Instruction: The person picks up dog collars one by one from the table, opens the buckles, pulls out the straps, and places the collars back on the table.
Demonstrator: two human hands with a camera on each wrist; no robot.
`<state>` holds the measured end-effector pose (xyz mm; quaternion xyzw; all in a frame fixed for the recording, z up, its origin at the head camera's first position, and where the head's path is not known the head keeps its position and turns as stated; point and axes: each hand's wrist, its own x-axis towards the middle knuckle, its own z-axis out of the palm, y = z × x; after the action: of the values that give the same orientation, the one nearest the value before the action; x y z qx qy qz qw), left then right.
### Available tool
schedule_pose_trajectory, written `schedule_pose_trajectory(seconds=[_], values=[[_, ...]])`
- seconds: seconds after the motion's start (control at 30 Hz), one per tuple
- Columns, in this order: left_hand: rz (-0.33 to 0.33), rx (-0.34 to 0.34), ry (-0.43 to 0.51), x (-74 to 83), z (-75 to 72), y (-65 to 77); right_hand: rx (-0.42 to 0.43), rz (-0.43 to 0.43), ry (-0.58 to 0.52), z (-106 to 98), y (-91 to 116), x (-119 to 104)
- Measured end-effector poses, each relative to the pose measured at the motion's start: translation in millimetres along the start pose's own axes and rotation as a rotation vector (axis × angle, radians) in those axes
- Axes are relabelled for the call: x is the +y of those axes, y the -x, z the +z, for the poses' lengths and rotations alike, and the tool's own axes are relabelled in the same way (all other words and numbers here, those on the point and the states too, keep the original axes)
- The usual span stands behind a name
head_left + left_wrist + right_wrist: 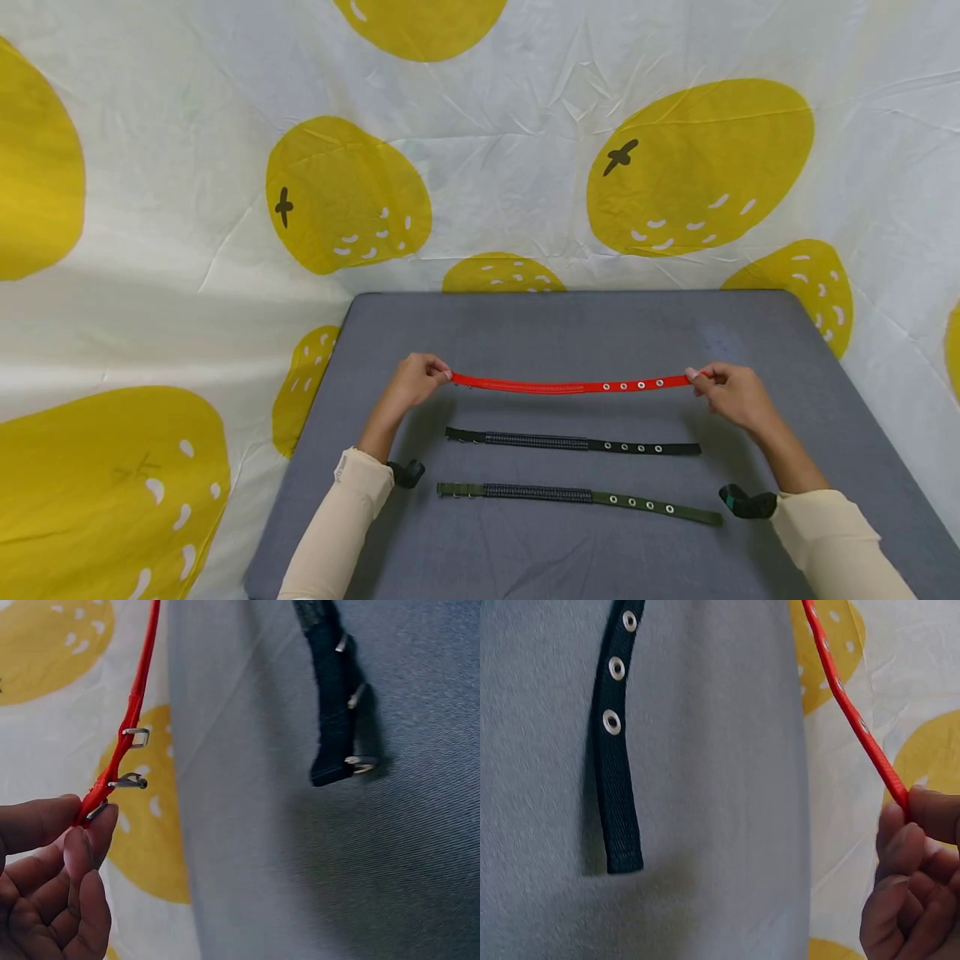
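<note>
A red collar (pixel 540 387) with metal eyelets is stretched between both hands, sagging slightly above the table. My left hand (pixel 422 379) pinches its buckle end; in the left wrist view the metal buckle and loops (pixel 133 781) hang off the red strap beside the fingertips. The plain tip near the eyelets is pinched by my right hand (pixel 733 395), between thumb and fingers. Below it a black collar (pixel 536 440) lies flat on the table, its buckle to the left. Nearer still lies an olive green collar (pixel 540 494), roughly parallel to the black one.
The collars are over a grey padded table (pixel 570 333) with rounded corners. Behind and left of it hangs a white cloth (pixel 495 192) printed with yellow fruit shapes. Black straps with small devices (pixel 748 502) sit at both wrists, by the cream sleeves (pixel 330 525).
</note>
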<state>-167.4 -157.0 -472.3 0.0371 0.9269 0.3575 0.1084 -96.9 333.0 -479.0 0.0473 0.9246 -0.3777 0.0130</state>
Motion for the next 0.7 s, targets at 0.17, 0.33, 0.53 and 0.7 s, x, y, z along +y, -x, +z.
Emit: schedule_pose_trajectory(seconds=[0.17, 0.33, 0.53, 0.7], values=[[0.028, -0.005, -0.019, -2.2, 6.9, -5.8, -0.04, 0.004, 0.025, -3, -4, 9], [0.04, -0.015, -0.06, -6.4, 15.0, -10.4, -0.066, 0.033, 0.052, 0, -7, 15], [0.066, -0.026, -0.078, -10.9, 26.8, -14.4, -0.075, 0.062, 0.086, 2, -10, 26], [0.045, -0.055, -0.093, -12.5, 34.7, -15.6, -0.071, 0.063, 0.13, 3, -13, 34]])
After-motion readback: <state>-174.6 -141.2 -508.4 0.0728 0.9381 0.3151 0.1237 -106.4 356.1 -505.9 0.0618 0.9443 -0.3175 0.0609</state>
